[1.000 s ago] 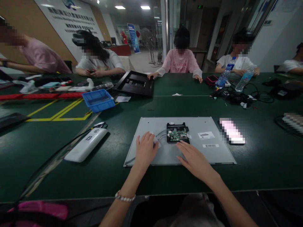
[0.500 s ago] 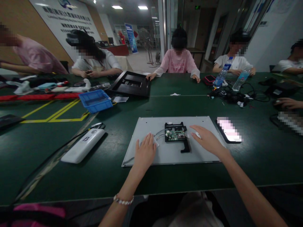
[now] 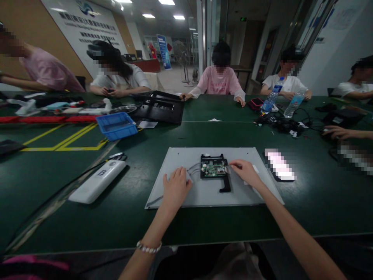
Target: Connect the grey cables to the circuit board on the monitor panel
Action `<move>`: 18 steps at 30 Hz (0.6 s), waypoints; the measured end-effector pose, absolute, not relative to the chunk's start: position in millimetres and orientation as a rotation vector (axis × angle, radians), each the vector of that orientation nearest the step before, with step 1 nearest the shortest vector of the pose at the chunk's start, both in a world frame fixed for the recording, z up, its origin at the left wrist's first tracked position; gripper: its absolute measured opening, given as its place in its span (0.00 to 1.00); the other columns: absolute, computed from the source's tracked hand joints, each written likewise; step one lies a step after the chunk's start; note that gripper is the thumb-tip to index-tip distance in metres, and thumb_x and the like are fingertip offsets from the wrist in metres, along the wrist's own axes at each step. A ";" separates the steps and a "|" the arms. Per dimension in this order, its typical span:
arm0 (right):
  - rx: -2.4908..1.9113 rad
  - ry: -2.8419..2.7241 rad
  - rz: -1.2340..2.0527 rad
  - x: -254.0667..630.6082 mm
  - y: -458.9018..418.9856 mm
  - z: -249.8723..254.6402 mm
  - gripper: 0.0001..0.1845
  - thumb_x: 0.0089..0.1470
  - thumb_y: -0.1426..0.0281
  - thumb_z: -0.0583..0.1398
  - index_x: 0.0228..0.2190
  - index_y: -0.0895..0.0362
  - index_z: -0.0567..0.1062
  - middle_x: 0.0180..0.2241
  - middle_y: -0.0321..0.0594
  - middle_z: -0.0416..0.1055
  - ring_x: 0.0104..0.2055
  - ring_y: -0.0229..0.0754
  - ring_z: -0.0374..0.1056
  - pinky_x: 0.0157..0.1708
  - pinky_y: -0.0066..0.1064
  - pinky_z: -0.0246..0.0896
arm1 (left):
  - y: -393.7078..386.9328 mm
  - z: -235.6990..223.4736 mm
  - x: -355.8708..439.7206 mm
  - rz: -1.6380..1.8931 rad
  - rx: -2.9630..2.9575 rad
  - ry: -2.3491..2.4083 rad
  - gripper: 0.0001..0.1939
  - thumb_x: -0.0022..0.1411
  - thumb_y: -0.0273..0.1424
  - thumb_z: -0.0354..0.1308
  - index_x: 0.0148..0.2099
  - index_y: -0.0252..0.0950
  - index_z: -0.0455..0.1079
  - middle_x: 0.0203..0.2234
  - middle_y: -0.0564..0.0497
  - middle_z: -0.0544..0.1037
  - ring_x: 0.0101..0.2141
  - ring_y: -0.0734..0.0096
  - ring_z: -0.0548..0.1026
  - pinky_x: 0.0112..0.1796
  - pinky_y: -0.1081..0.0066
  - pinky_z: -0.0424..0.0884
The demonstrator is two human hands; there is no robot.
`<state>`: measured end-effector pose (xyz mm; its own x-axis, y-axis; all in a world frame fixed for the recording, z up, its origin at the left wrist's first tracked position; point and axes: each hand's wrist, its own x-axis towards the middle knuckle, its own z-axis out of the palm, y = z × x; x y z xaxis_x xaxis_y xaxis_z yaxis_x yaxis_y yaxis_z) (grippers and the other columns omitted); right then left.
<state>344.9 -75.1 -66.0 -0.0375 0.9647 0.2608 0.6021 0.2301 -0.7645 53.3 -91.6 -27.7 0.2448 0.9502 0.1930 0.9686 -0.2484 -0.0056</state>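
A flat grey panel [image 3: 163,196] lies on the green table before me. On its middle sits a green circuit board [image 3: 210,169] in a black plastic bracket [image 3: 225,186], with thin grey wires [image 3: 194,167] leading off to the left. My left hand [image 3: 176,186] rests open on the panel's left part, its fingers over a small white piece beside the wires. At the board's right edge is my right hand [image 3: 246,171], thumb and forefinger pinched together; what lies between them is too small to make out.
A phone [image 3: 279,165] lies right of the panel, a white power bank [image 3: 99,181] with a cable to the left. Farther off are a blue bin [image 3: 117,126], a black frame [image 3: 160,107] and two bottles [image 3: 272,95]. Several people sit around the table.
My right hand has moved left to the board's edge, and its fingers have closed from spread to a pinch. A white patch on the panel's right side is now uncovered. My left hand has stayed about in place.
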 end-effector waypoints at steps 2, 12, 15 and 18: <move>-1.466 -1.696 0.594 345.3 -76.3 -68.2 0.13 0.53 0.70 0.54 0.36 0.56 0.77 0.37 0.41 0.75 0.38 0.42 0.70 0.40 0.33 0.63 | -94.7 -24.3 57.4 -0.270 -2.317 -1.827 0.21 0.60 0.29 0.47 0.56 0.34 0.60 0.56 0.38 0.64 0.56 0.52 0.60 0.53 0.44 0.52; -1.434 -1.826 0.627 337.7 -91.8 -48.4 0.14 0.48 0.70 0.59 0.40 0.57 0.73 0.38 0.41 0.72 0.40 0.42 0.68 0.42 0.35 0.62 | -110.0 2.6 66.8 -0.142 -2.505 -1.454 0.12 0.60 0.28 0.52 0.47 0.34 0.67 0.44 0.40 0.72 0.46 0.53 0.69 0.46 0.57 0.62; -1.425 -1.853 0.628 333.5 -91.9 -46.3 0.14 0.47 0.70 0.60 0.39 0.56 0.72 0.37 0.39 0.72 0.40 0.41 0.67 0.41 0.35 0.61 | -108.0 -1.5 65.2 -0.037 -2.495 -1.437 0.11 0.61 0.24 0.48 0.44 0.33 0.68 0.37 0.41 0.75 0.40 0.54 0.72 0.41 0.58 0.64; -1.404 -1.835 0.674 332.2 -90.3 -47.2 0.14 0.46 0.71 0.60 0.38 0.56 0.71 0.38 0.38 0.72 0.40 0.41 0.67 0.42 0.35 0.60 | -105.1 -6.4 62.7 -0.007 -2.504 -1.447 0.14 0.60 0.20 0.46 0.46 0.33 0.68 0.30 0.44 0.76 0.32 0.58 0.75 0.36 0.62 0.65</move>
